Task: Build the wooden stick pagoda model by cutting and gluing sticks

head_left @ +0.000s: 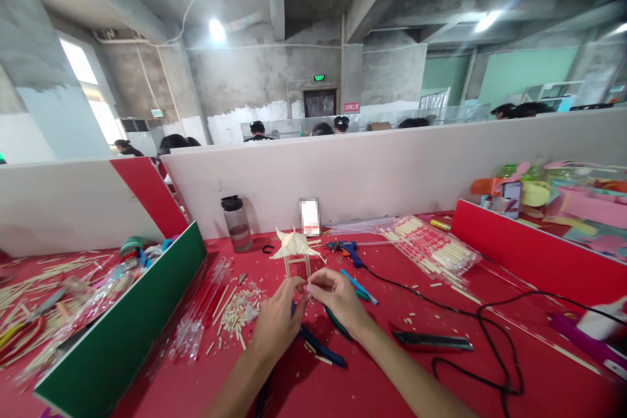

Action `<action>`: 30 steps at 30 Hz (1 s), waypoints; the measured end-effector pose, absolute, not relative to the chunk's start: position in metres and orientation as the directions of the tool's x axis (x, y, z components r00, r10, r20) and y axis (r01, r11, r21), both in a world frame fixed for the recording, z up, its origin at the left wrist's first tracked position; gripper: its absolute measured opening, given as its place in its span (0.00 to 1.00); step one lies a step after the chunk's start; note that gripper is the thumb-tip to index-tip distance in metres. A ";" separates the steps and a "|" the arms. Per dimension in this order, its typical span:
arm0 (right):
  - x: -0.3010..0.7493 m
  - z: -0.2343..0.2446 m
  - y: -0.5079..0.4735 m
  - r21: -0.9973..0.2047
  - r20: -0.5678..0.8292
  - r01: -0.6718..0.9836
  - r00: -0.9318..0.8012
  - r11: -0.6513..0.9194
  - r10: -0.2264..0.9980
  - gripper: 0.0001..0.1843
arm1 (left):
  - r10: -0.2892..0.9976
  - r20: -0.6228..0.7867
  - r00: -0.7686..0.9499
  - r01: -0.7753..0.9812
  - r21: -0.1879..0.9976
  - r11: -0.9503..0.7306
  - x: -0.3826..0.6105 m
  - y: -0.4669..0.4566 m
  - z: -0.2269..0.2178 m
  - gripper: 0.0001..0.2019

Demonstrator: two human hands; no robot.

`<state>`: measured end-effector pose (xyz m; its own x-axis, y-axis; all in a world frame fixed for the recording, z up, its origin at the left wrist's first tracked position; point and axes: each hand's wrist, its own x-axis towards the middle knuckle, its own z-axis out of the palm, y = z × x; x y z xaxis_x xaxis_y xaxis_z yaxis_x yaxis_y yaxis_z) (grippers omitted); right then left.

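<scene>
My left hand and my right hand meet at the fingertips, both in a pinch. Whatever lies between the fingers is too small to make out. Just beyond them stands a small wooden-stick pavilion model with a pointed, upswept roof on thin posts. Beneath the hands lies a tool with dark blue handles, partly hidden by my left hand. A dark green handle shows under my right wrist. A light blue pen-like stick rests right of my right hand.
Cut stick pieces are heaped at left, near plastic wrappers and a green divider. A bottle, a glue gun with a trailing black cord, bundled sticks and a utility knife surround the work area.
</scene>
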<state>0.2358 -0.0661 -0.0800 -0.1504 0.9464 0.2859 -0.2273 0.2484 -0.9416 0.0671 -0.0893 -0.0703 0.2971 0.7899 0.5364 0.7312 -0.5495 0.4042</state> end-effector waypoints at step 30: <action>0.239 -0.077 -0.070 -0.935 0.355 -0.088 -0.163 0.345 0.920 0.11 | 0.762 0.590 0.267 0.697 0.427 -0.576 0.067 -0.090 -0.060 0.11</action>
<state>0.2387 -0.0701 -0.0768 -0.1634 0.9205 0.3551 -0.0877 0.3449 -0.9345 0.0674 -0.0904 -0.0602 0.2674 0.7617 0.5902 0.6972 -0.5757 0.4272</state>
